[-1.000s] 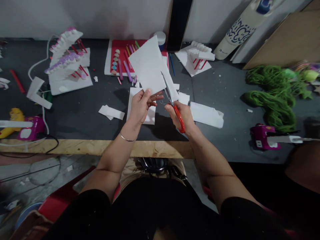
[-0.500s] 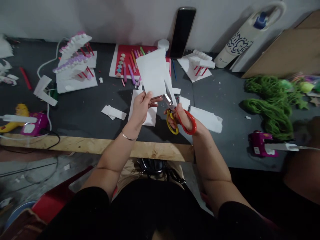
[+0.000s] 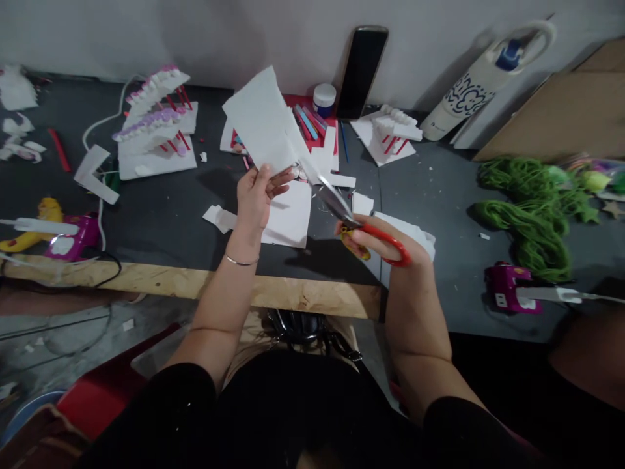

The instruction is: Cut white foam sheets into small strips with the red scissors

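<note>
A white sheet (image 3: 266,120) is pinched by its lower edge in my left hand (image 3: 254,197), raised above the table. My right hand (image 3: 385,244) grips scissors (image 3: 336,200) with one red and one yellow handle loop. The blades point up and left, their tips at the sheet's lower right edge; a narrow white strip lies along that edge by the blades. Below the hands, another white sheet (image 3: 289,215) lies on the dark table, with small white offcuts (image 3: 221,218) to its left and more white pieces (image 3: 407,228) behind my right wrist.
White models with red posts (image 3: 159,140) stand left, a smaller one (image 3: 395,130) right. A phone (image 3: 362,71) and bottle (image 3: 469,91) lean at the wall. Markers lie on a red sheet behind the paper. Green yarn (image 3: 527,208) and purple devices (image 3: 512,286) sit right; another person's arm shows lower right.
My left hand has moved left with the sheet, which is now tilted further left. My right hand has moved right and slightly down, with the scissors now angled more to the left.
</note>
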